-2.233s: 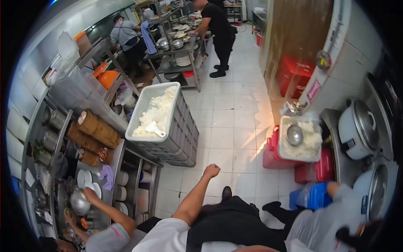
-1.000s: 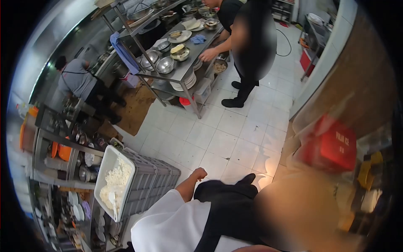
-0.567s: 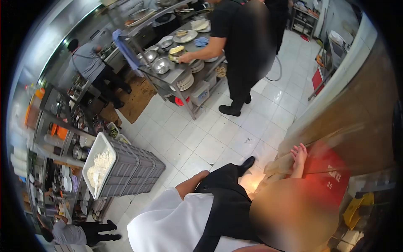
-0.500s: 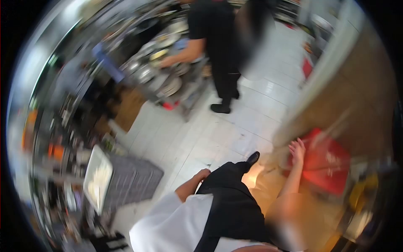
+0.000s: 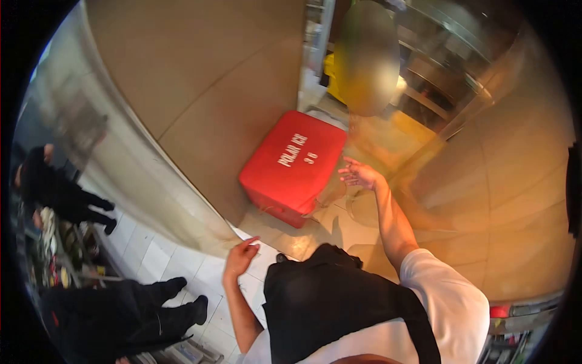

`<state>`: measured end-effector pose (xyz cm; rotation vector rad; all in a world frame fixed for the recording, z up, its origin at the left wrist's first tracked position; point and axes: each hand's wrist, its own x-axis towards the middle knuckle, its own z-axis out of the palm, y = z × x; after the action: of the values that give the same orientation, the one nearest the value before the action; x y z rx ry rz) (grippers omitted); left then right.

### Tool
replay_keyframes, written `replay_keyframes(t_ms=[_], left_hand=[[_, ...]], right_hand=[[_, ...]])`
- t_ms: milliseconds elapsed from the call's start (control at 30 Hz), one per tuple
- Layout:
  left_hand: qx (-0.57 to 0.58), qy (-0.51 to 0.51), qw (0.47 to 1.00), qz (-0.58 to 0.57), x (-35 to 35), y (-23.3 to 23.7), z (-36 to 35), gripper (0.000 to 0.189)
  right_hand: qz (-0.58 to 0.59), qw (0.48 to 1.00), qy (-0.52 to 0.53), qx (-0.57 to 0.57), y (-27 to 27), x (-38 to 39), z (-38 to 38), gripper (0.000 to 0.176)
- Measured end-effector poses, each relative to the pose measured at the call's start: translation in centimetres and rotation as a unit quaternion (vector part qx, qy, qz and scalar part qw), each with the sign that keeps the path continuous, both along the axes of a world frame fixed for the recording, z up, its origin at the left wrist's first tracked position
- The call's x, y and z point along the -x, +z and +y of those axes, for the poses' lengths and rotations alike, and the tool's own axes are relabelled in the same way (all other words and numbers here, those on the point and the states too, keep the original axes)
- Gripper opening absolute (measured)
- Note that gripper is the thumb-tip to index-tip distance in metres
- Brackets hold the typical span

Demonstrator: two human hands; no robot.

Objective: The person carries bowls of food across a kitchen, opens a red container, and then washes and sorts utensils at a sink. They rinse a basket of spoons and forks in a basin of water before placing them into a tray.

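Note:
My right hand [image 5: 361,174] is stretched forward, its fingers spread and nothing held in them. Just ahead of it, at the right edge of a red box [image 5: 297,170], there is a gap to the fingertips. White letters on the box's lid read "POLAR ICE", and it rests on the floor against a brown wall. My left hand [image 5: 241,258] hangs lower and to the left, also holding nothing, with its index finger extended and the others partly bent. It is nearest the bottom edge of a pale, see-through sheet [image 5: 91,115].
A brownish panel [image 5: 485,200] curves along the right side. Two people in dark clothes stand at left, one close [image 5: 115,318] and one farther off [image 5: 57,185]. A person with a blurred head is ahead by yellow items [image 5: 332,79]. White floor tiles [image 5: 157,255] run left.
My view has turned right, away from the kitchen worktop and grey crate. The red box is now in front of me. My left hand has come up from beside my hip.

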<state>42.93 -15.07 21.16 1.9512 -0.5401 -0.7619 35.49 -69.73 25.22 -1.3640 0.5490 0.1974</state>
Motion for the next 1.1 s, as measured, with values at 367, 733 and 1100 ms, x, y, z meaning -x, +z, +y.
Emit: replay_keyframes(t_ms=[367,733,1100], left_hand=[[0.079,0.047,0.993,0.069,-6.4,2.9,-1.9,0.049],[-0.055,0.429,0.893,-0.126,-9.4,3.4,-8.1,0.056],[-0.209,0.455,0.861,0.084,-4.4,-13.4,-22.3,0.044]], right_hand=[[-0.069,0.95,-0.305,-0.008,9.8,18.6,-12.6,0.075],[0.056,0.609,-0.778,0.142,-3.8,34.5,-35.9,0.047],[0.235,0.814,-0.522,0.101,-16.0,21.8,-36.3,0.046]])
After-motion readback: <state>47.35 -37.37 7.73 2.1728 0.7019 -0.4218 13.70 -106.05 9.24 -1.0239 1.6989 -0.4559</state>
